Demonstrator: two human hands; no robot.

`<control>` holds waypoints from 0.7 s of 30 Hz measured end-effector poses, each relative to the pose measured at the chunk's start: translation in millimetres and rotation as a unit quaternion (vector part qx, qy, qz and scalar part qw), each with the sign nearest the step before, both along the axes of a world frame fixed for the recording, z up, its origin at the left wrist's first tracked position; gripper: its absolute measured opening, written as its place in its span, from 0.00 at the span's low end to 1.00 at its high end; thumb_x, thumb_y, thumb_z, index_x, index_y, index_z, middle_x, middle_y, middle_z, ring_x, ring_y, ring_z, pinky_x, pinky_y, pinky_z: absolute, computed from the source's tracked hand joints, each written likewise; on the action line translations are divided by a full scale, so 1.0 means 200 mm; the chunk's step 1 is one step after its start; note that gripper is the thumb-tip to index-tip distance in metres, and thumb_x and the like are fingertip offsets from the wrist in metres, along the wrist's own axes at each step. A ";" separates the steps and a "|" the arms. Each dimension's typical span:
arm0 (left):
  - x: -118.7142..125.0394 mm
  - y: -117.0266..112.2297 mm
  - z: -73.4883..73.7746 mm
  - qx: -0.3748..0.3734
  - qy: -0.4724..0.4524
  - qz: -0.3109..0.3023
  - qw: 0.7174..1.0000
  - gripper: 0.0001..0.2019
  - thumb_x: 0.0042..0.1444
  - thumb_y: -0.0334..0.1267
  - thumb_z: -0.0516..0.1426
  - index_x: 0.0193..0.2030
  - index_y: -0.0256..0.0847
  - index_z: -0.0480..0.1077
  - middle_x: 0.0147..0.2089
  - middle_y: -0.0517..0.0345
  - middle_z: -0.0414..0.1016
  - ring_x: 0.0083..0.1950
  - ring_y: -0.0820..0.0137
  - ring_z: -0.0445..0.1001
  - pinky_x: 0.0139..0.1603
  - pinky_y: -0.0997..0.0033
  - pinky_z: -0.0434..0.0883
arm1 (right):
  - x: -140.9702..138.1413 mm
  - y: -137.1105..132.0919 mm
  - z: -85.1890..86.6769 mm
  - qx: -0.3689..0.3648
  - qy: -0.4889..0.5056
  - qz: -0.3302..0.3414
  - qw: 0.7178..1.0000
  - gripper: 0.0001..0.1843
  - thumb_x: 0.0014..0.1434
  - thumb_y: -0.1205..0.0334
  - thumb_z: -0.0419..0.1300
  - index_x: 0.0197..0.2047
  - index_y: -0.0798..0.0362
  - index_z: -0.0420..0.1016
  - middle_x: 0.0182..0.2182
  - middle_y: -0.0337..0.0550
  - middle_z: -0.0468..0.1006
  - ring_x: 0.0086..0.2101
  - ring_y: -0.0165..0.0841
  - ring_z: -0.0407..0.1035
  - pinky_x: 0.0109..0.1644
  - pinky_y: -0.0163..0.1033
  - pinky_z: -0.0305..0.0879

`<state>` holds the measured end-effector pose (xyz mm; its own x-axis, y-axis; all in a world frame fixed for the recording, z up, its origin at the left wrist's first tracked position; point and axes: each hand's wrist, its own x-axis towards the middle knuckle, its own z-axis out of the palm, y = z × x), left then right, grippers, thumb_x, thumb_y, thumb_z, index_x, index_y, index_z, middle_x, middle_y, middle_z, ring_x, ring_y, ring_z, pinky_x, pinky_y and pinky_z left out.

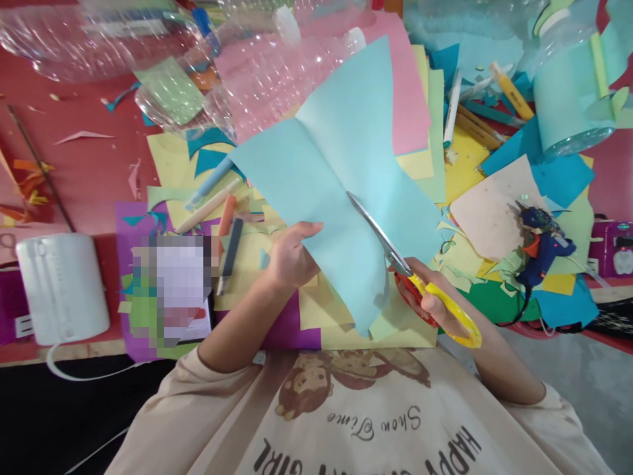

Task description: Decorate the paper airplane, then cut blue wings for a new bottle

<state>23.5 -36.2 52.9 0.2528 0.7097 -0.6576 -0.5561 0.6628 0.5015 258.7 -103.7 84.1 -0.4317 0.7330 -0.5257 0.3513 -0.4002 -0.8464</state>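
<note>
My left hand (291, 254) pinches the lower left edge of a large light blue paper sheet (341, 171) and holds it up over the table. My right hand (435, 300) grips yellow and red handled scissors (420, 284). Their metal blades (376, 227) point up and left, lying across the sheet's lower right part. The paper has a crease down its middle and a tapered bottom end near my chest.
Coloured paper sheets and scraps cover the red table (84, 165). Clear plastic bottles (237, 79) lie at the back. A blue glue gun (539, 244) sits at the right, a white box (62, 287) at the left, pens and sticks (475, 112) behind.
</note>
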 end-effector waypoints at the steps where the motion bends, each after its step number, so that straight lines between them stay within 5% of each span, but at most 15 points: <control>1: 0.00 0.00 0.00 0.002 0.004 0.002 1.000 0.11 0.39 0.35 0.59 0.34 0.41 0.72 0.35 0.55 0.79 0.57 0.51 0.75 0.55 0.55 0.74 | 0.00 0.00 0.00 -0.015 0.013 -0.016 1.000 0.46 0.47 0.21 0.51 0.52 0.53 0.66 0.25 0.34 0.62 0.25 0.28 0.55 0.29 0.36 0.53; 13: -0.01 -0.01 -0.02 0.011 0.035 -0.019 0.999 0.11 0.37 0.38 0.59 0.31 0.40 0.72 0.31 0.57 0.78 0.55 0.52 0.75 0.53 0.55 0.75 | -0.03 -0.03 -0.05 -0.047 0.051 -0.079 0.995 0.47 0.42 0.23 0.58 0.50 0.55 0.67 0.23 0.31 0.58 0.24 0.25 0.49 0.27 0.35 0.45; 21: -0.01 0.01 -0.04 0.092 -0.001 0.065 0.994 0.11 0.42 0.39 0.58 0.35 0.41 0.72 0.35 0.56 0.79 0.60 0.52 0.72 0.58 0.57 0.72 | 0.02 -0.01 -0.02 -0.057 0.038 -0.037 0.997 0.47 0.43 0.21 0.55 0.50 0.54 0.65 0.24 0.32 0.56 0.22 0.25 0.47 0.24 0.35 0.45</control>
<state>20.6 -35.0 44.8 0.1531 0.8449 -0.5125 -0.6322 0.4823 0.6064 261.9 -106.1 80.8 -0.4201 0.7017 -0.5755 0.2545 -0.5176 -0.8169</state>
